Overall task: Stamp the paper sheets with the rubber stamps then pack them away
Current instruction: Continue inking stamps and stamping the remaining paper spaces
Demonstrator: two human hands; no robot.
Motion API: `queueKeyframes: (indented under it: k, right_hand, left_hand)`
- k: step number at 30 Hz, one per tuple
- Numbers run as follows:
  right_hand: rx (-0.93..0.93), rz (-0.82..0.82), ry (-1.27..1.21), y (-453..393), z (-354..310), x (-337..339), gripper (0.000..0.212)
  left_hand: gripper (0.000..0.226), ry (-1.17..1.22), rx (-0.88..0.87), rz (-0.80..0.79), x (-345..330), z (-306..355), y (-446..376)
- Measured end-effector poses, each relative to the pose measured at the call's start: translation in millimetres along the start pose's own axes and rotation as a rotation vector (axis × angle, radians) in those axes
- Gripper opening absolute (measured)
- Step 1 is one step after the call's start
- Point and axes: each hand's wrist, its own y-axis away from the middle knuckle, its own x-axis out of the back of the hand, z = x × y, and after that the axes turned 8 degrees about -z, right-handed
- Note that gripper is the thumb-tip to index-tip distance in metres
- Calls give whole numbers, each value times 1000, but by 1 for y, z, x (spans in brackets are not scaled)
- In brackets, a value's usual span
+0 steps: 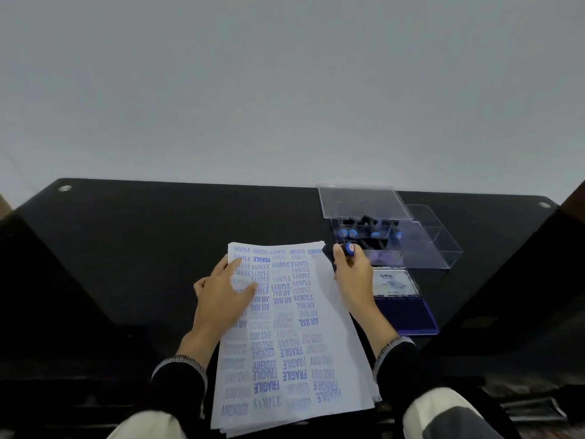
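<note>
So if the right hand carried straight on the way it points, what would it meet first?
Probably the clear stamp case just beyond; the right hand, gripping a rubber stamp, points up and away. Depth is uncertain.

You have a glossy black table [142,248] filling the lower half of the view, its far edge against a plain pale grey wall [285,74]. You can see a round silver fitting [64,188] near its far left corner and another silver fitting [544,204] near the far right.
</note>
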Motion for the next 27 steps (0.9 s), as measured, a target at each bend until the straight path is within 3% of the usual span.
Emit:
queueKeyframes:
  k: [12, 23, 27]
  right_hand:
    - [32, -95, 35, -2, 3, -17, 7]
    - [40, 119, 69, -2, 9, -15, 9]
    - [77, -2, 148, -9, 3, -12, 10]
  left_hand:
    - [68, 28, 3, 4, -4, -6, -2]
    - [69, 64, 33, 20, -8, -9, -6]
    - [68, 71, 14, 29, -8, -9, -6]
